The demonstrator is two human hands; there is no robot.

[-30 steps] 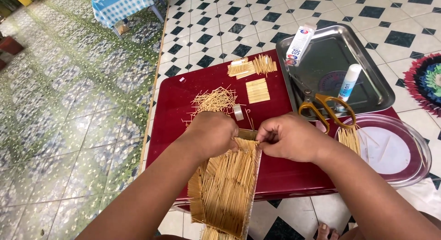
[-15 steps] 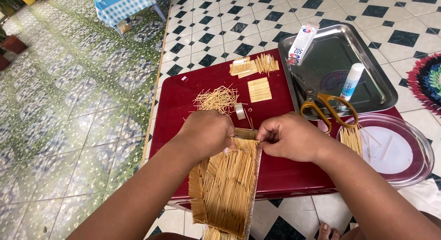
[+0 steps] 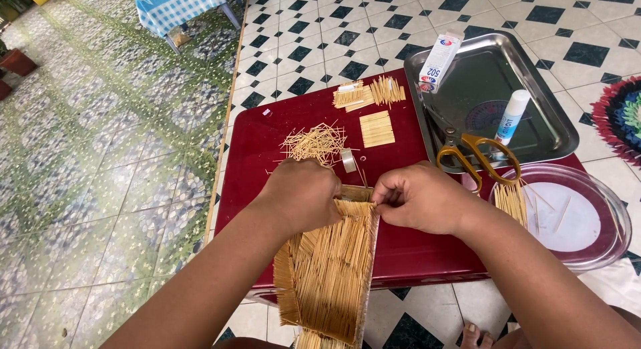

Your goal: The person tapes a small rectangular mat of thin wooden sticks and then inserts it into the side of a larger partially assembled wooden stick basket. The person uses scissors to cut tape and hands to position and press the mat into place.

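Both the left hand (image 3: 302, 195) and right hand (image 3: 417, 197) pinched the far edge of a toothpick panel (image 3: 330, 269) at the red table's (image 3: 254, 155) near edge. Loose toothpicks (image 3: 314, 142), yellow-handled scissors (image 3: 477, 159) and a steel tray (image 3: 481, 82) lay beyond.

Little has changed across the three moments. The left hand (image 3: 304, 192), in the middle of the frame, has edged slightly toward the right hand (image 3: 417, 199), so the gap between them over the top edge of the flat panel of glued pale toothpicks (image 3: 334, 269) is narrower. The whole scene has slid slightly in the frame through a small shift of the head camera.
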